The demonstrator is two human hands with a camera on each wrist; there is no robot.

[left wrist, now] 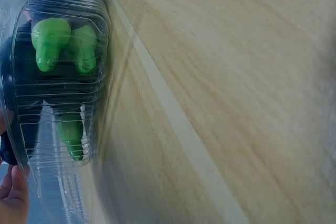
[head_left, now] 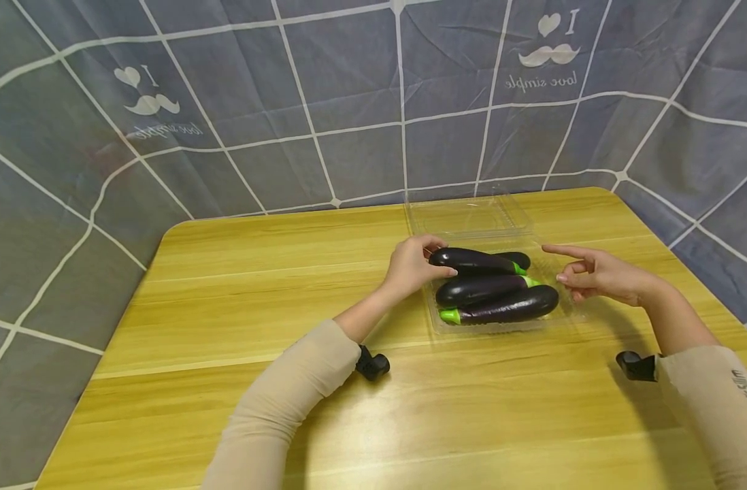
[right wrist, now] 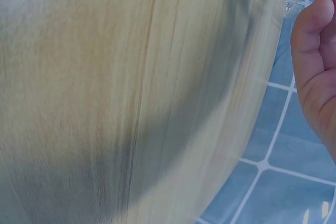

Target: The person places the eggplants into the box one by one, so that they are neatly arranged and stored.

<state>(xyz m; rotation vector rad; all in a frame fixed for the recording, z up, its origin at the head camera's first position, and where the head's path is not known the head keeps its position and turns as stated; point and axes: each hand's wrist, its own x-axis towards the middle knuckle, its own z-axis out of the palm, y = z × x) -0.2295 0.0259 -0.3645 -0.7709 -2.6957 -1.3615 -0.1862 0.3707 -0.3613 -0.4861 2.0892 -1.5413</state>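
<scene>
Several dark purple eggplants with green caps lie in an open clear plastic box (head_left: 435,320) on the table. My left hand (head_left: 409,264) grips the rounded left end of the uppermost eggplant (head_left: 474,259), thumb on the near side and fingers beyond it. Below that one are a middle eggplant (head_left: 479,290) and the nearest eggplant (head_left: 514,306). In the left wrist view, green caps (left wrist: 51,38) show through the ribbed box wall. By the box's right side, my right hand (head_left: 609,275) holds nothing; its index finger is straight, the others bent.
The box's transparent lid (head_left: 465,216) is folded back toward the table's far edge. A grey checked cloth (head_left: 361,102) hangs behind and beside the wooden table (head_left: 239,286). Black wrist cameras (head_left: 373,364) stick out from both sleeves.
</scene>
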